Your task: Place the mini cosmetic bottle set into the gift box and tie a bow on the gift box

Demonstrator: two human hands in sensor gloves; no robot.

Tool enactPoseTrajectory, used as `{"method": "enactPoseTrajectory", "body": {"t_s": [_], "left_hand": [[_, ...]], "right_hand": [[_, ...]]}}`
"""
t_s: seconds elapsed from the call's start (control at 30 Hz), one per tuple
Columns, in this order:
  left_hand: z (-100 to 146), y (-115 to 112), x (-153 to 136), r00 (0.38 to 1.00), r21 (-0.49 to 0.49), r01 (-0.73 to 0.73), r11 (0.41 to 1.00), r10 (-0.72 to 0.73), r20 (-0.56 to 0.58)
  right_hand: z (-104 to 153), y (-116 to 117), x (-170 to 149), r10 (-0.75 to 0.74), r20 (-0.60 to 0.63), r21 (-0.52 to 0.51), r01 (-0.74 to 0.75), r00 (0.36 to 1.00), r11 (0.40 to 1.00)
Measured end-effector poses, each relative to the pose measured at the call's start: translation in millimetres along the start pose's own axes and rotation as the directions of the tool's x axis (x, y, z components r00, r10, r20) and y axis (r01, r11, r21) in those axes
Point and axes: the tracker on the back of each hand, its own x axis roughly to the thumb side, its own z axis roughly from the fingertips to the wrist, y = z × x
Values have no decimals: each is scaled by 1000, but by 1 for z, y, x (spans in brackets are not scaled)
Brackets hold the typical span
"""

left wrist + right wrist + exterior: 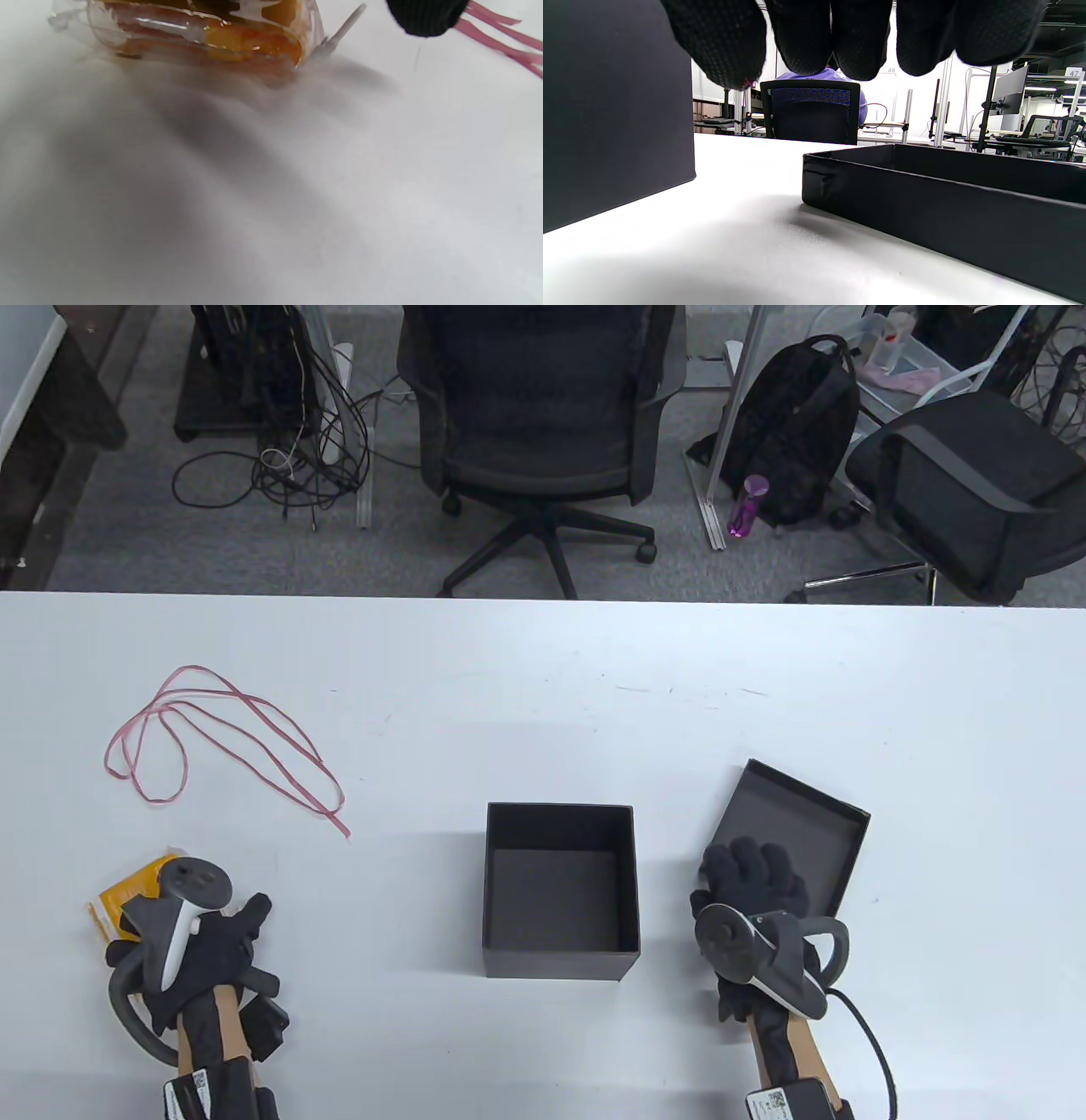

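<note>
The mini cosmetic bottle set is a clear pouch (127, 892) with orange contents, lying on the table at the near left. My left hand (199, 937) lies over its near side, and the tracker hides the fingers there. In the left wrist view the pouch (203, 36) rests flat, with one black fingertip (426, 17) spread off to its right, not touching it. The black gift box (560, 959) stands open and empty at centre. Its lid (806, 823) lies upturned to the right. My right hand (751, 874) hovers at the lid's near-left corner, fingers (857, 38) loosely bent above the table and holding nothing.
A pink ribbon (221, 738) lies in loose loops at the far left, just beyond the pouch; its end (505, 42) shows in the left wrist view. The box wall (615, 118) and the lid's rim (946, 203) flank my right hand. Office chairs stand beyond the table's far edge.
</note>
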Motion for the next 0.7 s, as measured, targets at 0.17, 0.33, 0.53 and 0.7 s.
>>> {"method": "enactPoseTrajectory", "body": {"t_s": [0.17,0.33,0.53,0.7], "left_hand": [[-2,-2,0,999,-22,35,999,-35,-8],[-2,-4,4,993,-25,118,993,-118,-24],[-3,-9,10,968,-9,247,969,-248,-32],[-4,-11,14,944,21,328,944,-327,-38]], "right_hand": [[0,1,-4,-17,-13,2,17,1000,1000],[0,1,-5,-23,-15,8,23,1000,1000],[0,1,-6,-31,-15,19,32,999,999],[0,1,-7,-42,-22,18,42,999,999]]}}
